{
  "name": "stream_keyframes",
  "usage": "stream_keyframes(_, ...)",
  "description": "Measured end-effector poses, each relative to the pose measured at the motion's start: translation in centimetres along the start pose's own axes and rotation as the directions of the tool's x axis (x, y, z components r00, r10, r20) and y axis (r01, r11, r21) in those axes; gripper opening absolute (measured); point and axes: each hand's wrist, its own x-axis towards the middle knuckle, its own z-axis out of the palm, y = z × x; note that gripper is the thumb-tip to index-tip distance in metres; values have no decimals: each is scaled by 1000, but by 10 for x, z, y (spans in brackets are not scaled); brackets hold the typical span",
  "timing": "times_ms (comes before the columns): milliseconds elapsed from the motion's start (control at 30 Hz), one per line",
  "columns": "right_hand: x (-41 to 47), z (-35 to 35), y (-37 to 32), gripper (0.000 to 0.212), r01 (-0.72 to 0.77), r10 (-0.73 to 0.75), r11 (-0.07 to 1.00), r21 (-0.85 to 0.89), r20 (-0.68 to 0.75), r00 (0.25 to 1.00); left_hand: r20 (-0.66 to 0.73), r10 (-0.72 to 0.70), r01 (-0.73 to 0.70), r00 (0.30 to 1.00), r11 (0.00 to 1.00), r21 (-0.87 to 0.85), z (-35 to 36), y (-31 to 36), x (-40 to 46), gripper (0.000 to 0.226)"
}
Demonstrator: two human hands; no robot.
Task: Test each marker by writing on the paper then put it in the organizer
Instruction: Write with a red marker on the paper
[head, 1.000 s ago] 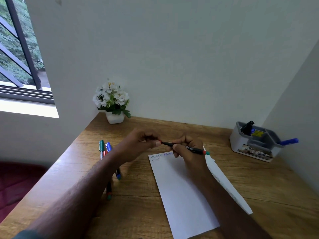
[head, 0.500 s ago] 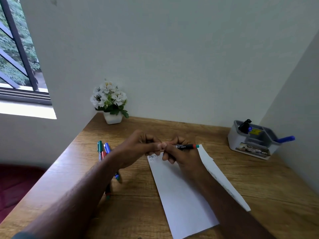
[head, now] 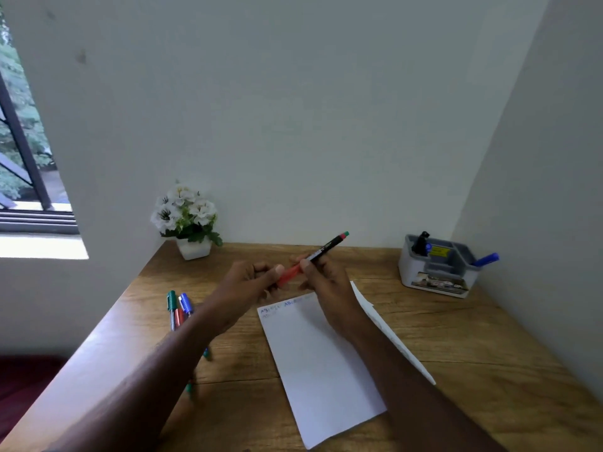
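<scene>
Since the earlier frame, both hands have risen off the sheet and the black-barrelled marker with a red cap (head: 311, 257) now tilts up to the right, its green-tipped rear end highest, held in the air above the far end of the white paper sheet (head: 321, 363). Left hand (head: 248, 283) has its fingers (head: 277, 270) pinched closed on the red cap end; whether the cap is seated or partly pulled cannot be told. Right hand (head: 326, 282) has its fingers curled shut around the black barrel. Faint blue and green lettering shows along the paper's far edge. Several loose markers in green, red and blue (head: 177, 308) lie on the wooden tabletop (head: 473, 347) left of the paper, partly hidden by the left forearm. Grey plastic desk organizer (head: 439, 267) stands at the far right by the wall, a blue marker (head: 486, 259) protruding from it. White potted flowers (head: 187, 218) sit in the far left corner.
</scene>
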Motion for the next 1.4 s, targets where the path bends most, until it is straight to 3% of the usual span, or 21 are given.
stream_keyframes(133, 6, -17, -7, 17, -26, 21, 998, -63, -72, 997, 25, 23, -29, 999, 966, 256, 15, 14, 14, 27)
stream_keyframes(267, 6, -53, -17, 35, 45, -97, 872, -487, -84, 992, 110, 32, -83, 993, 864, 497, 35, 25, 39, 31)
stream_keyframes(400, 4, -113, -41, 37, 48, -213, 722, -690, -156, 965, 222, 28, -146, 975, 831, 537, 81, 34, 68, 29)
stream_keyframes(567, -6, -212, -91, 17, -102, -445, 523, -847, -372, 815, 321, 86, -247, 943, 827, 505, 142, 47, 100, 26)
stream_keyframes(700, -8, -267, -113, 12, -227, -431, 363, -904, -379, 819, 394, 114, -333, 912, 767, 549, 178, 55, 118, 24)
stream_keyframes(867, 4, -291, -115, 18, -360, -194, 201, -911, -397, 897, 432, 106, -371, 896, 714, 593, 203, 53, 134, 29)
stream_keyframes(1133, 18, -277, -98, 22, -345, -12, 212, -914, -355, 935, 471, 95, -390, 877, 714, 581, 214, 47, 138, 30)
stream_keyframes(1233, 17, -271, -93, 19, -325, -17, 144, -935, -331, 944, 468, 94, -385, 879, 719, 578, 208, 45, 137, 28)
stream_keyframes(1333, 15, -261, -93, 19, -317, -117, 27, -948, -317, 941, 460, 88, -377, 884, 715, 589, 196, 46, 132, 26)
stream_keyframes(1400, 13, -249, -93, 18, -288, -179, 50, -956, -292, 940, 446, 87, -365, 891, 722, 588, 184, 50, 127, 24)
